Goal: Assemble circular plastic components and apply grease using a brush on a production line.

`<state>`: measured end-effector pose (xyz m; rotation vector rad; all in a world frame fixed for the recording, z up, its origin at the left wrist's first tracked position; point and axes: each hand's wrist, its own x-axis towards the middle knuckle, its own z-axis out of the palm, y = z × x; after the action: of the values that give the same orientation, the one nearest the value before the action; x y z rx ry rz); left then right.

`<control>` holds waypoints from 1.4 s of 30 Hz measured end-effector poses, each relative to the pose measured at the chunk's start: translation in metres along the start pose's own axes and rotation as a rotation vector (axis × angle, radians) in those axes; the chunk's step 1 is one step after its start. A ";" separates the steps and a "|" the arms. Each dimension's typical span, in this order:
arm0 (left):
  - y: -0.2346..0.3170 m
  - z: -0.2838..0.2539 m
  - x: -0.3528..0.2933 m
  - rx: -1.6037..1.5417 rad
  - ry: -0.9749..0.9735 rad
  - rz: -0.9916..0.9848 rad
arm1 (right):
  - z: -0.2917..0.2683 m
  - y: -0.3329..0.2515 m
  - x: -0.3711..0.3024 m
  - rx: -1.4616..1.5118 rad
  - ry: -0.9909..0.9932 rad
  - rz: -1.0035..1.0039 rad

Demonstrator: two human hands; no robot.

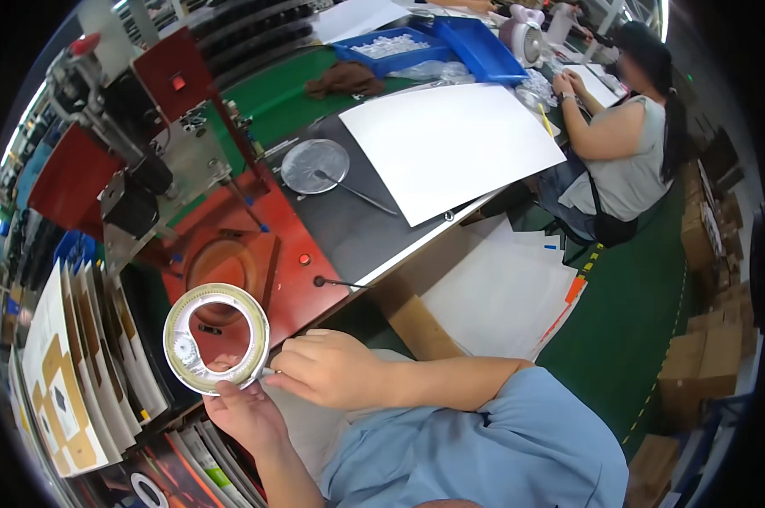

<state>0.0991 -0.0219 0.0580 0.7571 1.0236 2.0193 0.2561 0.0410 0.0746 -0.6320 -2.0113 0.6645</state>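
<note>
A white plastic ring (179, 318) with a wide round opening is gripped at its lower edge by my left hand (245, 416), thumb and fingers closed on the rim. Inside the ring's left part sits a small white toothed gear (184, 348). My right hand (332, 369) is closed beside the ring's lower right edge. Its fingertips pinch a small pale piece (269, 371) touching or nearly touching the rim; its kind is too small to make out. The ring hangs above the red base (302, 284) of a bench machine.
A metal press head (137, 169) rises at the left. Upright cardboard sheets (103, 356) stand near left. On the bench lie a round clear dish (315, 161) and a large white sheet (450, 144). Blue trays (484, 51) are farther off. A seated co-worker (628, 135) is at right.
</note>
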 end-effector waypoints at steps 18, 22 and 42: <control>-0.014 0.068 0.003 -0.084 -0.182 -0.145 | -0.074 0.015 -0.020 0.275 -0.066 0.318; -0.025 0.097 -0.001 -0.006 -0.308 -0.302 | -0.099 0.037 -0.026 1.007 0.124 0.670; -0.083 0.068 -0.048 0.397 -0.867 -0.738 | -0.392 0.345 0.038 0.160 1.018 1.137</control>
<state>0.2053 0.0010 0.0144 1.1071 0.9580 0.7288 0.6386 0.3978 0.0451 -1.6220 -0.5321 0.8553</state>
